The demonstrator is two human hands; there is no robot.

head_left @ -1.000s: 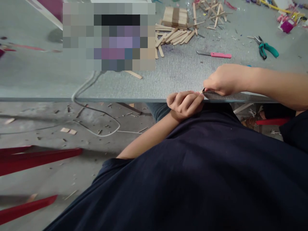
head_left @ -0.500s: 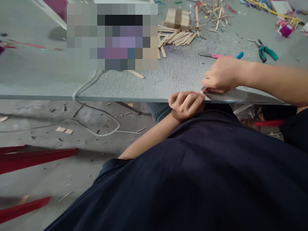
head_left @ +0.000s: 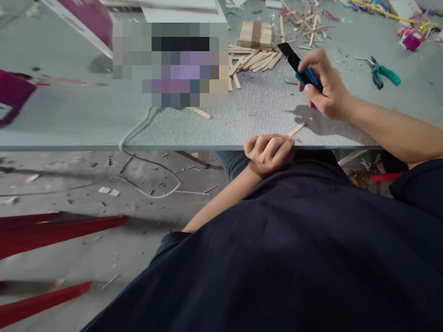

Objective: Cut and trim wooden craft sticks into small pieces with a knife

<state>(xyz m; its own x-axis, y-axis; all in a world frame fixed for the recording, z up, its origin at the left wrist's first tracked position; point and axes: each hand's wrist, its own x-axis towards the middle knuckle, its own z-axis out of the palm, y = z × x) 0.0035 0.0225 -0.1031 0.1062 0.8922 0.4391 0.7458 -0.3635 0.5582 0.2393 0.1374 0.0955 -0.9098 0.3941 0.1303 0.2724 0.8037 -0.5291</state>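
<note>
The left hand (head_left: 268, 151) was closest, knuckles up at the front edge of the gray, rough-topped bench (head_left: 214, 133). Its grip was curled tight around a thin, flat, pale wooden stick (head_left: 296, 129). The round end of the stick poked out to the right over the bench. This hand had hardly moved.

The right hand (head_left: 323, 87) had just changed. Half a second ago it was down at the stick; now it was up in the air, well apart from it. So the blade was not touching the wood, and more of the stick showed. The right arm came in from the side, and its grip held a blue and black plastic cutter (head_left: 309, 79), tipped up and to the left.

Farther back were teal-handled pliers (head_left: 386, 74), a pile of loose wooden sticks (head_left: 258, 60) and a banded bundle of pale sticks (head_left: 245, 34).
</note>
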